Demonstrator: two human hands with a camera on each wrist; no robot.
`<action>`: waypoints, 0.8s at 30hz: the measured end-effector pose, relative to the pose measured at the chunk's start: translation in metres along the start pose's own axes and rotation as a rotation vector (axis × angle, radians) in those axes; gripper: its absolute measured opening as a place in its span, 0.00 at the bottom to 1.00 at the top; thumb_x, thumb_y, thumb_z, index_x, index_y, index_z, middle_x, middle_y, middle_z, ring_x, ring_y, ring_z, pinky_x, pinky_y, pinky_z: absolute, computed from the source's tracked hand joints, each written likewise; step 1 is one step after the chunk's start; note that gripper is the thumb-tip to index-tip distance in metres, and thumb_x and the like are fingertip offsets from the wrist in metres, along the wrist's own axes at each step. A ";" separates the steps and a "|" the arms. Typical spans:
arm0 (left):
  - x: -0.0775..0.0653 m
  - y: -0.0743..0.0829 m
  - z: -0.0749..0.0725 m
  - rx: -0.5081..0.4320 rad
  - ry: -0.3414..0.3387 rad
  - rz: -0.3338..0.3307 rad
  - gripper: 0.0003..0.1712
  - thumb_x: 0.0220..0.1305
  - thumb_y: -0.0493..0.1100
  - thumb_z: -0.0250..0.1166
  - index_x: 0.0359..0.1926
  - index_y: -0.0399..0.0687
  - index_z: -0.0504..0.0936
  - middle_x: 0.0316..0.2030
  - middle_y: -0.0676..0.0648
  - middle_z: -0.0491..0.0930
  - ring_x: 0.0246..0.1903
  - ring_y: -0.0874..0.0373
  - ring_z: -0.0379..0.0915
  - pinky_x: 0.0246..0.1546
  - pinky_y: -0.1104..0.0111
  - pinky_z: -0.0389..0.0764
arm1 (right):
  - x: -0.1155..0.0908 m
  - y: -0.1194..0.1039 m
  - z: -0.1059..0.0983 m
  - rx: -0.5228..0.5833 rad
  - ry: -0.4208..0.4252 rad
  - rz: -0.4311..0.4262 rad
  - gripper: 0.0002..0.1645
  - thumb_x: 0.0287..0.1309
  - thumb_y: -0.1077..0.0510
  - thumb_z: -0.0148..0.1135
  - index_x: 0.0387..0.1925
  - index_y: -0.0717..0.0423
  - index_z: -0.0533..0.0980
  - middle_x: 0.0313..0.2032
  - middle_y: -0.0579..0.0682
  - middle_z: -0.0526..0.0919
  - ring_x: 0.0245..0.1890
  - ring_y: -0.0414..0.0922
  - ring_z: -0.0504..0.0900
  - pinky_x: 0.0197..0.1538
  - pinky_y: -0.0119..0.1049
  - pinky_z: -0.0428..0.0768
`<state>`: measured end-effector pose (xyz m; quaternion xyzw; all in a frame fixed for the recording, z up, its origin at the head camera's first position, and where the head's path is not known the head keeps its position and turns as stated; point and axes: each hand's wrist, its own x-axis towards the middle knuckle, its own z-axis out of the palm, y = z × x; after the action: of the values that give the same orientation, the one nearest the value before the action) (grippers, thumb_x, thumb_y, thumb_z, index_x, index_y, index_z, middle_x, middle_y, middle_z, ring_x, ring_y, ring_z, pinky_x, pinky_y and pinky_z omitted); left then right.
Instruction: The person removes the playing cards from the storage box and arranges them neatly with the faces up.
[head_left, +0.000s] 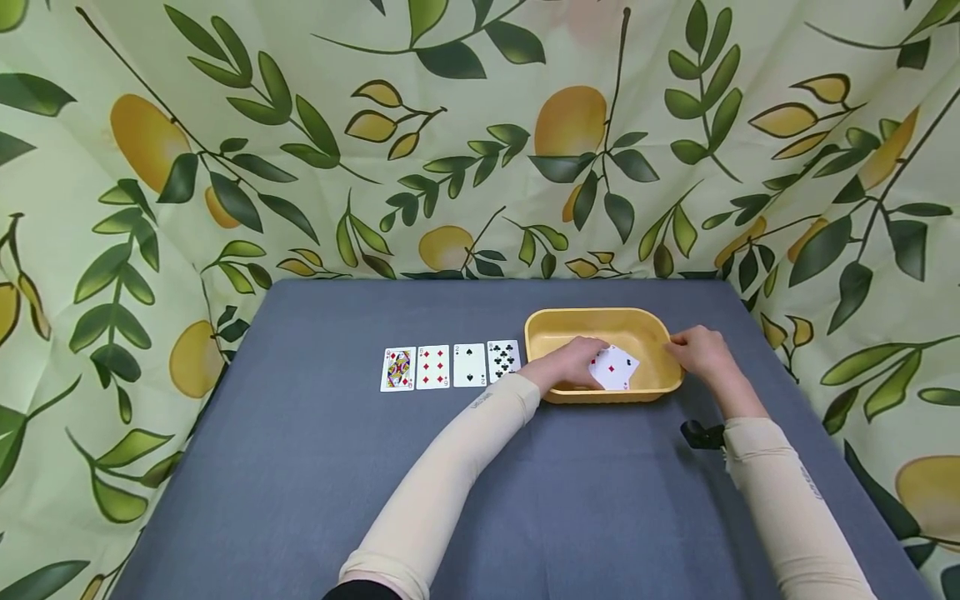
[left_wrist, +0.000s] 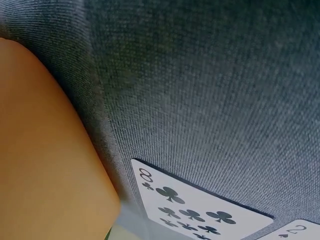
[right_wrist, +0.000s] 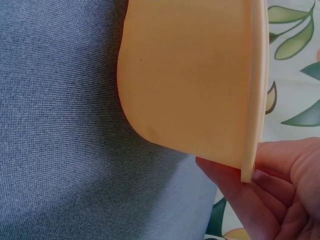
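My left hand [head_left: 573, 362] reaches over the near left rim into a yellow plastic tray [head_left: 660, 379], its fingers around the left side of a few loose playing cards [head_left: 617, 371] that lie askew and show red and dark pips. The hand covers part of these cards. At the tray's right end, my right hand [head_left: 699, 354] pinches the rim between thumb and fingers; the right wrist view shows this grip [right_wrist: 280, 185] at the rim's corner. Seen from the left wrist, the tray's outer wall [left_wrist: 50, 150] stands close beside an eight of clubs [left_wrist: 200, 215].
Left of the tray, face-up cards form a row: a red-suited face card [head_left: 397, 369], a six of diamonds [head_left: 432, 367], a two of spades [head_left: 469, 365] and the eight of clubs. The blue-grey cloth tabletop [head_left: 300, 467] meets a leaf-patterned curtain [head_left: 465, 150] behind.
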<state>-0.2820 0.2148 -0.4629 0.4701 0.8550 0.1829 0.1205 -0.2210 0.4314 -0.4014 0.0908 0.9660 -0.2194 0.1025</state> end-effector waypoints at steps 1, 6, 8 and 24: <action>0.000 -0.001 0.000 0.004 0.000 -0.001 0.43 0.53 0.51 0.75 0.65 0.37 0.69 0.58 0.45 0.76 0.55 0.58 0.70 0.57 0.78 0.64 | 0.000 -0.001 0.000 -0.001 0.004 -0.004 0.22 0.67 0.59 0.54 0.49 0.77 0.76 0.24 0.56 0.76 0.25 0.49 0.71 0.25 0.35 0.67; -0.003 -0.001 -0.004 0.002 0.007 -0.007 0.44 0.53 0.51 0.75 0.65 0.37 0.68 0.58 0.45 0.76 0.55 0.58 0.70 0.58 0.77 0.64 | 0.000 -0.004 0.000 -0.009 0.020 -0.025 0.21 0.67 0.59 0.53 0.48 0.77 0.77 0.23 0.55 0.75 0.24 0.49 0.70 0.25 0.35 0.66; -0.004 -0.001 -0.005 -0.003 0.008 -0.014 0.44 0.52 0.51 0.75 0.65 0.37 0.68 0.58 0.45 0.76 0.55 0.57 0.70 0.59 0.76 0.63 | 0.001 -0.005 -0.001 -0.008 0.020 -0.026 0.22 0.67 0.59 0.53 0.48 0.77 0.77 0.24 0.56 0.75 0.25 0.49 0.71 0.25 0.35 0.67; -0.018 0.002 -0.025 -0.241 0.087 -0.078 0.51 0.45 0.46 0.80 0.68 0.38 0.65 0.63 0.43 0.71 0.63 0.55 0.64 0.63 0.77 0.59 | 0.001 0.000 -0.001 0.000 -0.011 -0.011 0.23 0.67 0.59 0.54 0.50 0.78 0.75 0.30 0.60 0.79 0.28 0.51 0.73 0.26 0.35 0.70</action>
<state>-0.2808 0.1950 -0.4387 0.4104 0.8488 0.2998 0.1460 -0.2225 0.4317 -0.4010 0.0842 0.9659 -0.2205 0.1067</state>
